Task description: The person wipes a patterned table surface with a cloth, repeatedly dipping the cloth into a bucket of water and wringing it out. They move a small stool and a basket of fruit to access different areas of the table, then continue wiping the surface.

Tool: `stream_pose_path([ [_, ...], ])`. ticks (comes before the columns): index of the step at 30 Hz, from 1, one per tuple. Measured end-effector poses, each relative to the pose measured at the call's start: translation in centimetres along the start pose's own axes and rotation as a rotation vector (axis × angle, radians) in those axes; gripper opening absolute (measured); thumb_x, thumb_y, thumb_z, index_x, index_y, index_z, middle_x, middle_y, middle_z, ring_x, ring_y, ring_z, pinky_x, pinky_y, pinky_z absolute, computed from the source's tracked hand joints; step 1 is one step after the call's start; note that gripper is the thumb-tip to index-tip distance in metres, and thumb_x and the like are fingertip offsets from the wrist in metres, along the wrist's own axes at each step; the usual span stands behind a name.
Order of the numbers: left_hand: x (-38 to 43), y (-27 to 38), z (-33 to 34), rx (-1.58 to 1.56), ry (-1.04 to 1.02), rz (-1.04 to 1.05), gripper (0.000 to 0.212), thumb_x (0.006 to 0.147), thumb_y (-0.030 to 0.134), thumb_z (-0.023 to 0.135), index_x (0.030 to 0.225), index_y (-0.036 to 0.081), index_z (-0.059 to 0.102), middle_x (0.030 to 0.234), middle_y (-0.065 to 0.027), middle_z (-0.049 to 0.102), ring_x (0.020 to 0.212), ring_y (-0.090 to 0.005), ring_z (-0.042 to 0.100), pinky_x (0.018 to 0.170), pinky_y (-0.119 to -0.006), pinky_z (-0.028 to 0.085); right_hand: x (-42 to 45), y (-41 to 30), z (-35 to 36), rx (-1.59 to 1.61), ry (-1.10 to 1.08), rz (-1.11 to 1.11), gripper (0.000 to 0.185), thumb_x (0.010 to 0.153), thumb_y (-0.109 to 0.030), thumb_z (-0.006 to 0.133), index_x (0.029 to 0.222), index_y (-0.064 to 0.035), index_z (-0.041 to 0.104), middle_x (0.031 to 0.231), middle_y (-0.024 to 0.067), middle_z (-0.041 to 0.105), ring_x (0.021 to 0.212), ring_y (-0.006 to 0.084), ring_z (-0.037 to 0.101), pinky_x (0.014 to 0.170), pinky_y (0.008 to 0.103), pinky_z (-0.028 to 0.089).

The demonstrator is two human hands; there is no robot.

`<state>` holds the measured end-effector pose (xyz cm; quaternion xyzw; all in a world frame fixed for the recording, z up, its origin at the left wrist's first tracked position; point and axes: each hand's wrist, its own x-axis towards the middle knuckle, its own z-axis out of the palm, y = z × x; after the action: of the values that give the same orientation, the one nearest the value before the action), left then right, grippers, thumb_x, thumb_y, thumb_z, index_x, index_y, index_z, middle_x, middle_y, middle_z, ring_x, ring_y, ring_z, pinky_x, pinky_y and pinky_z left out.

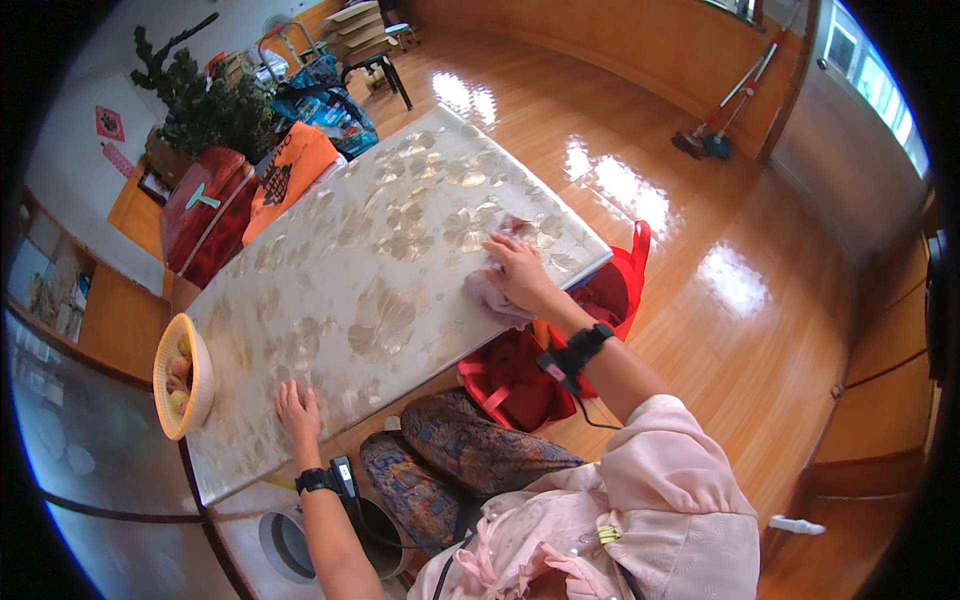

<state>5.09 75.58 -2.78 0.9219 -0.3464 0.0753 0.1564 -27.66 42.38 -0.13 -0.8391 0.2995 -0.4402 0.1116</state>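
Note:
A long table [337,300] stretches before me under a pale cover printed with gold flowers. Near its right-hand edge my right hand [517,271] presses on a crumpled light purple cloth [491,300], fingers spread over it. Part of the cloth sticks out beyond the fingertips. My left hand [298,411] rests flat on the cover by the near edge, with nothing in it. To the left of that hand, a yellow-rimmed plastic basket [202,382] holding several round fruits [180,367] stands at the table's end.
Red bags [517,382] sit below the table's near edge, beside my knees. Buckets [289,544] stand under my left arm. An orange bag [292,176], a dark red case [206,210] and an artificial tree [217,105] crowd the far side. Brooms [731,112] lean against the wall.

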Motion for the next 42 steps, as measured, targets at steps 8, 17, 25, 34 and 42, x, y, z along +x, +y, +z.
stream_pose_path([
  [8, -0.3, -1.4, 0.5, -0.029, 0.020, 0.056, 0.043, 0.082, 0.026, 0.052, 0.119, 0.007, 0.049, 0.130, -0.0157, 0.040, 0.121, -0.0337, 0.033, 0.102, -0.042, 0.024, -1.1, 14.1, -9.6, 0.014, -0.161, 0.677, 0.042, 0.085, -0.034, 0.045, 0.113, -0.0045, 0.053, 0.087, 0.0179, 0.062, 0.081, 0.0283, 0.059, 0.074, 0.0368, 0.045],
  [17, -0.5, -1.5, 0.1, -0.012, 0.011, 0.122, 0.044, 0.081, 0.026, 0.052, 0.119, 0.004, 0.048, 0.129, -0.0175, 0.040, 0.121, -0.0345, 0.034, 0.102, -0.041, 0.024, -4.5, 14.5, -6.5, 0.470, -0.065, 1.010, 0.044, 0.083, -0.041, 0.053, 0.098, -0.0006, 0.063, 0.082, 0.0103, 0.062, 0.077, 0.0210, 0.056, 0.065, 0.0328, 0.045],
  [25, 1.3, 7.8, -0.3, -0.153, 0.067, 0.289, 0.048, 0.075, 0.023, 0.059, 0.118, 0.003, 0.049, 0.126, -0.0195, 0.042, 0.119, -0.0351, 0.035, 0.100, -0.044, 0.025, -5.0, 14.5, -7.2, 0.497, -0.040, 0.972, 0.036, 0.082, -0.033, 0.055, 0.091, 0.0011, 0.065, 0.070, 0.0077, 0.062, 0.066, 0.0152, 0.057, 0.061, 0.0280, 0.044],
  [34, -1.2, 33.9, 3.4, -0.221, -0.140, 0.962, 0.056, 0.075, 0.037, 0.058, 0.126, 0.021, 0.042, 0.133, -0.0155, 0.034, 0.123, -0.0365, 0.030, 0.101, -0.051, 0.019, 0.5, 6.9, -7.9, -0.292, -0.278, 0.403, 0.051, 0.082, -0.037, 0.049, 0.125, -0.0109, 0.042, 0.132, 0.0152, 0.038, 0.124, 0.0291, 0.032, 0.102, 0.0388, 0.026],
  [42, 4.7, 22.6, 1.6, -0.119, -0.102, 0.685, 0.049, 0.075, 0.030, 0.058, 0.119, 0.012, 0.047, 0.130, -0.0203, 0.035, 0.119, -0.0386, 0.033, 0.097, -0.046, 0.030, 3.4, 5.9, -6.9, -0.391, -0.736, 0.268, 0.058, 0.077, -0.045, 0.053, 0.127, -0.0188, 0.041, 0.136, 0.0099, 0.032, 0.128, 0.0291, 0.025, 0.103, 0.0476, 0.021],
])
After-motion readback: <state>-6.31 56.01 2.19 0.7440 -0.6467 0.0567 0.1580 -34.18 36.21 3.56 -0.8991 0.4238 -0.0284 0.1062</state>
